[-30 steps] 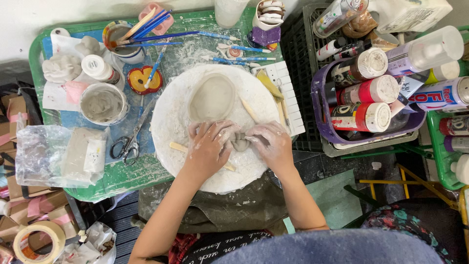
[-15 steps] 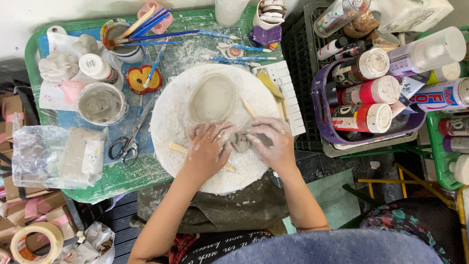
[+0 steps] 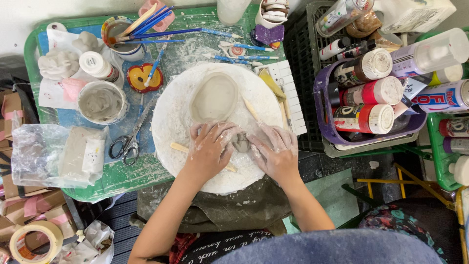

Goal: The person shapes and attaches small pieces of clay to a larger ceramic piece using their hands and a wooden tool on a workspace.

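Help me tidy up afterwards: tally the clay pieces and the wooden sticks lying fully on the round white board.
Clay slab: 1
Clay lump: 1
Wooden sticks: 2
Total: 4

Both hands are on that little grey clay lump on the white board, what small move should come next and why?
Probably keep pinching and turning the clay lump between both hands. The left hand and right hand press it from either side, it looks rough and unshaped, and the flattened clay oval lies apart above it.
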